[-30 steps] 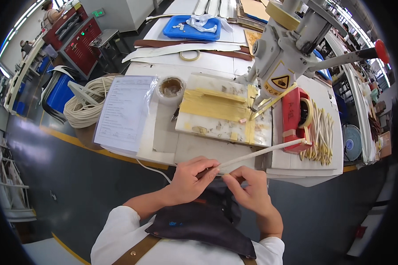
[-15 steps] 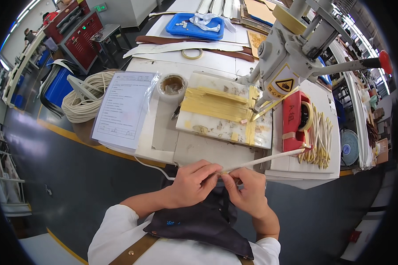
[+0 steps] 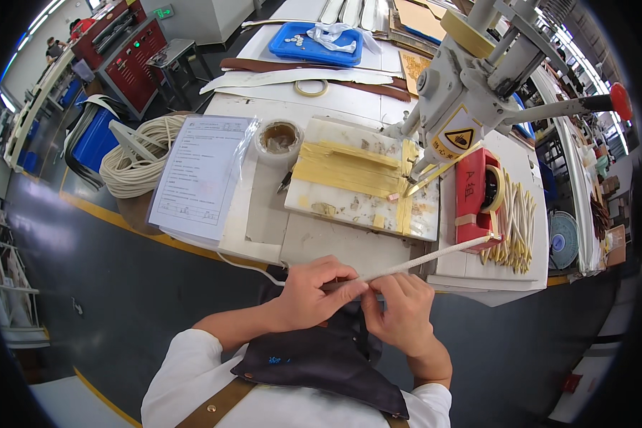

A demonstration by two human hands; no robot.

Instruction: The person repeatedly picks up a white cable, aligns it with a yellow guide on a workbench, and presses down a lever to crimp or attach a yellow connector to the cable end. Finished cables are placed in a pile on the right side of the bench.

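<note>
A white cord (image 3: pixel 435 255) runs through both my hands at the front edge of the table. My left hand (image 3: pixel 319 287) grips it with thumb and fingers, and its tail trails off leftward toward the coil of cord (image 3: pixel 143 160). Close beside it, my right hand (image 3: pixel 401 307) pinches the same cord, fingertips almost touching the left thumb. The cord's free end slants up to the right and reaches the front of the red tape dispenser (image 3: pixel 471 203). Whatever lies right between my fingertips is hidden.
A hand-lever press (image 3: pixel 453 93) with a red knob stands over a marble slab (image 3: pixel 364 178) covered in yellow tape strips. Right of the dispenser lies a bundle of cut cords (image 3: pixel 513 228). A tape roll (image 3: pixel 278 139) and a sheet in a plastic sleeve (image 3: pixel 203 175) lie left.
My left thumb has straightened along the cord toward the right hand. The right hand has shifted slightly, and the cord's free end has tilted up a little.
</note>
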